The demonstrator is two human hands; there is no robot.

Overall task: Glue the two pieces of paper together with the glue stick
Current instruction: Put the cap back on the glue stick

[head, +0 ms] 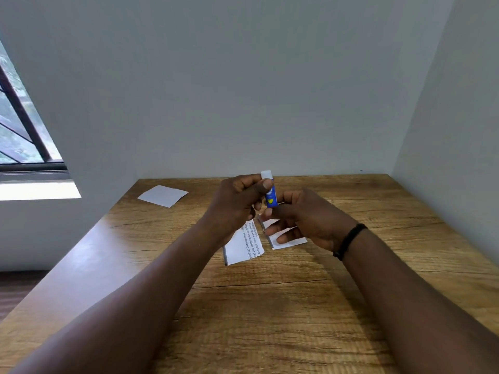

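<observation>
A blue glue stick with a white cap stands upright above the table, held between both hands. My left hand pinches its upper end near the cap with thumb and fingers. My right hand grips its lower end. Under the hands lie two pieces of paper: a printed piece on the left and a smaller white piece on the right, partly hidden by my right fingers.
A third white sheet lies at the far left of the wooden table. Walls close off the back and the right side. A window is at the left.
</observation>
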